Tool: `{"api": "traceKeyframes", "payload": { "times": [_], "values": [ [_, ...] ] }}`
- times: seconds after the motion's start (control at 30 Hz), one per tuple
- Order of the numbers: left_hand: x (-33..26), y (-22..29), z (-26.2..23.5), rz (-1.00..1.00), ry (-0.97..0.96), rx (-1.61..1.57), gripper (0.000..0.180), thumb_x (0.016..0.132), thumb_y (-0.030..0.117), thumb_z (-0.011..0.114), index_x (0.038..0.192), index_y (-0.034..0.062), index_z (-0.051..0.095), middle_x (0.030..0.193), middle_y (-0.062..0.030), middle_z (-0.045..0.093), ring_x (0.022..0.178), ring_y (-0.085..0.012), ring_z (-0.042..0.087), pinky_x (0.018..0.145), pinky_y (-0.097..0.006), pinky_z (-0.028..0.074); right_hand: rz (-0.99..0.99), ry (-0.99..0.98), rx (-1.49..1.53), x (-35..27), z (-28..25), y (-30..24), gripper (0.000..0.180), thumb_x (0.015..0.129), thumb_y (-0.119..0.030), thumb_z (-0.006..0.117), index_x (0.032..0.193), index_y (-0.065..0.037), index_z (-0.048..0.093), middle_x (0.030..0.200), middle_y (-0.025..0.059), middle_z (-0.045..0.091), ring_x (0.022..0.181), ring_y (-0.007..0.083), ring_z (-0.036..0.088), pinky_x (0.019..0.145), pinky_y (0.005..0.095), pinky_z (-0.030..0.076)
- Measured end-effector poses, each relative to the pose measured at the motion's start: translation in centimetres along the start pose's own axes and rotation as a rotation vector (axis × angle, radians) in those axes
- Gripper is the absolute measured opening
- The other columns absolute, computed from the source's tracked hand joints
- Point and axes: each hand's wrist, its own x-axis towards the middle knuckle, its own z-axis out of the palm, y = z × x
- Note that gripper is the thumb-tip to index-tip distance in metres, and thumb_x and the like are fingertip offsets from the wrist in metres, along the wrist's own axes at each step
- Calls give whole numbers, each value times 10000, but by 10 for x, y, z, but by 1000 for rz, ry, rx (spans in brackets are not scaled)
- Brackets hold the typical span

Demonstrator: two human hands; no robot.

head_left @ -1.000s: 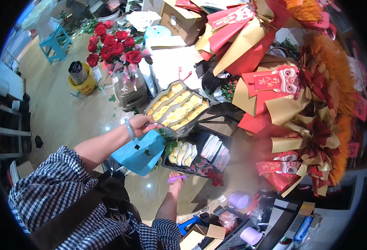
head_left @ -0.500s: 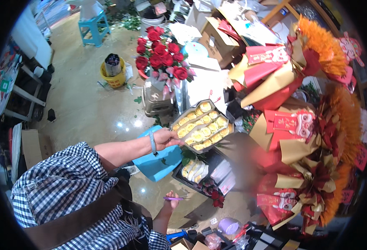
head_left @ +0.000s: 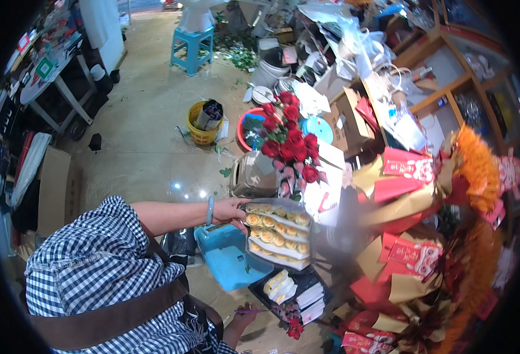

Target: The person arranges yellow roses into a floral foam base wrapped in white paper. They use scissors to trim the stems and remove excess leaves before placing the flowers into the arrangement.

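Left hand (head_left: 233, 211), fingers closed on corner of flat, translucent-wrapped pack of yellow roses (head_left: 276, 238); rows run rightward, below hand.

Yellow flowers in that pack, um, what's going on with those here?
A person in a checked shirt holds the pack of yellow flowers by its left edge in the left hand. The right hand, lower down, holds a slim purple tool. The pack is near a blue bin and a black crate holding more wrapped bunches. Red roses stand beyond.
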Motion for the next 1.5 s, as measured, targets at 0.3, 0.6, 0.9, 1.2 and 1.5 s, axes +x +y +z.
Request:
{"api": "traceKeyframes", "payload": {
  "times": [0.3, 0.6, 0.9, 1.2, 1.5],
  "values": [
    [-66, 70, -73, -14, 43, 33, 717, 781, -71, 484, 1441, 67, 238, 1224, -136, 537, 890, -244, 665, 790, -339, 586, -49, -42, -16, -92, 6, -3, 213, 849, -164, 584, 1031, -110, 488, 674, 126, 587, 512, 225, 525, 476, 355, 435],
    [-134, 93, -183, 30, 223, -84, 643, 771, -107, 458, 1386, 21, 317, 1144, -131, 556, 860, -256, 644, 799, -455, 577, -40, -79, -212, -129, 27, 62, 278, 811, -123, 664, 1019, -58, 491, 676, 120, 587, 535, 208, 551, 439, 338, 440],
    [-266, 176, -304, 332, 483, -105, 607, 758, -66, 497, 1345, 2, 358, 1160, -183, 566, 932, -300, 653, 760, -383, 594, -326, -747, -977, -178, 280, 66, 311, 786, -52, 699, 1038, -22, 519, 699, 99, 594, 516, 187, 574, 438, 309, 459],
    [-289, 275, -327, 732, 650, -159, 582, 790, -95, 490, 1345, 20, 360, 1176, -159, 543, 860, -298, 667, 704, -331, 605, -465, -938, -1160, -177, 410, 105, 83, 842, -73, 585, 904, -18, 593, 668, 70, 599, 500, 169, 579, 439, 295, 462],
    [-169, 384, -400, 712, 677, -287, 636, 791, -99, 488, 1381, 8, 277, 1191, -179, 535, 852, -304, 670, 704, -334, 607, -178, -918, -963, -180, 606, 141, 300, 817, -66, 638, 1091, -11, 529, 754, 82, 613, 588, 175, 605, 484, 280, 473]
  ]
}}
